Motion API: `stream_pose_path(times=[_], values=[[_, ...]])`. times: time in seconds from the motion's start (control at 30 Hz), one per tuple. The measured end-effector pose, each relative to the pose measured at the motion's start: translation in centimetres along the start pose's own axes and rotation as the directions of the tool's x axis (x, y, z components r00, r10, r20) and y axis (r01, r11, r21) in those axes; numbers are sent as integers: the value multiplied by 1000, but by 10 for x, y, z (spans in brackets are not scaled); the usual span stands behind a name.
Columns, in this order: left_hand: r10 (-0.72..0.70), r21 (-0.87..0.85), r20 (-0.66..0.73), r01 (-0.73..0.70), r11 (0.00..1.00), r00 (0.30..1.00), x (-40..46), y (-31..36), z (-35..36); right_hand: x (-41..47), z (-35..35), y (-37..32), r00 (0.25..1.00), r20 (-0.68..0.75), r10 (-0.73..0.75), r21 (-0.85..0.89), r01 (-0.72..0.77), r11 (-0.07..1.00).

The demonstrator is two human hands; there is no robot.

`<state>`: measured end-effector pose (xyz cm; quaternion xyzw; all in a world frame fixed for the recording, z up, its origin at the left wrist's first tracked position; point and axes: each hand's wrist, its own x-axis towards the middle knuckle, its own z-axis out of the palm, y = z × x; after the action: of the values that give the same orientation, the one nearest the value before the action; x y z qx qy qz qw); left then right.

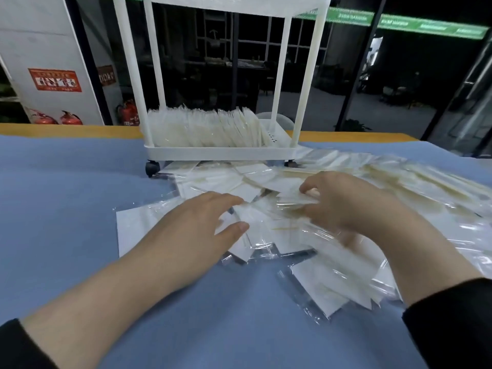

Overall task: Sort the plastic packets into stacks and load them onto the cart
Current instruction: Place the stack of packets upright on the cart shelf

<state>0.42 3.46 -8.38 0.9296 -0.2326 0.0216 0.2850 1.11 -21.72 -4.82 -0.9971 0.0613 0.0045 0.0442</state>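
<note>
— What's under you there?

— A blue cloth-covered surface (66, 209), bare close in front of me, and further out a sprawl of loose plastic packets (330, 286) fanning away to the right. They overlap every which way — white inserts, clear shiny film, some yellowish edges. Nothing on the cloth reads as a squared stack yet.

— And the hands?

— My left hand (197, 230) lies flat on the near-left part of the pile, fingers straight and a little spread, pressing the packets down. My right hand (343, 201) is just beyond and to the right, fingers curled round a small bunch of packets, thumb pinching on top. That part is blurred, so I can't count them.

— So how would you do this step well?

— I'd judge it's gathering. The film looks slippery, so I'd use the left palm as an anchor while the right draws its bunch out, then tap the edges square on the cloth before lifting. A modest bunch — a fat one would likely splay.

— Where does it go?

— Past the pile stands the white cart (221, 151), on castors on the same surface. Its bottom tray already holds a row of packets (202, 129) standing on edge, filling the left and middle; the free room is at the right end. I'd slot the bunch in upright there.
</note>
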Motion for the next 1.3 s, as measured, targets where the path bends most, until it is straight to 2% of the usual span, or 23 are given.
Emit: stream_pose_path(times=[0.13, 0.3, 0.37, 0.47, 0.53, 0.6, 0.67, 0.8, 0.87, 0.97, 1.03, 1.07, 1.1, 1.2, 1.27, 1.3], values=[[14, -9, -65, -14, 1000, 998, 0, -2, -2, -6, -7, 1, 991, -132, -17, 89, 29, 996], [37, -107, -174, -56, 993, 984, 0, -2, -5, -19, -16, 1, 933, -305, -192, 223, 266, 938], [42, -180, -231, -85, 980, 972, -1, -1, -6, -26, -20, -6, 886, -426, -182, 362, 351, 864], [38, -266, -298, -121, 956, 954, -2, 0, -8, -35, -24, -18, 800, -591, -101, 561, 498, 661], [36, -304, -317, -138, 943, 948, -2, 2, -9, -34, -24, -24, 789, -613, -33, 679, 548, 489], [17, -360, -334, -144, 922, 943, -2, 4, -12, -31, -18, -29, 840, -543, -14, 804, 524, 283], [-14, -422, -338, -138, 896, 941, -3, 7, -15, -29, -9, -37, 894, -444, -59, 888, 448, 105], [-52, -495, -317, -118, 861, 947, -6, 7, -28, -32, -1, -71, 947, -305, -103, 919, 265, -292], [-62, -540, -302, -117, 834, 951, -11, 6, -42, -34, -2, -89, 963, -246, -107, 900, 187, -393], [-71, -561, -312, -123, 819, 947, -21, -2, -67, -38, -5, -121, 958, -212, -196, 886, 103, -453], [-81, -546, -320, -114, 830, 944, -31, -16, -86, -41, -8, -143, 938, -245, -244, 909, 135, -395], [-77, -529, -309, -105, 842, 948, -37, -23, -97, -42, -9, -152, 924, -288, -252, 930, 207, -303], [-68, -476, -288, -81, 876, 955, -43, -32, -108, -43, -9, -159, 907, -336, -254, 937, 295, -185], [-44, -111, -168, 25, 993, 985, -55, -62, -129, -43, 6, -164, 859, -436, -269, 849, 491, 192], [-65, -24, -97, 63, 998, 993, -59, -77, -122, -41, 22, -163, 836, -373, -402, 679, 542, 496], [-68, -17, -66, 68, 998, 995, -60, -83, -113, -41, 29, -162, 827, -329, -455, 583, 557, 591]])
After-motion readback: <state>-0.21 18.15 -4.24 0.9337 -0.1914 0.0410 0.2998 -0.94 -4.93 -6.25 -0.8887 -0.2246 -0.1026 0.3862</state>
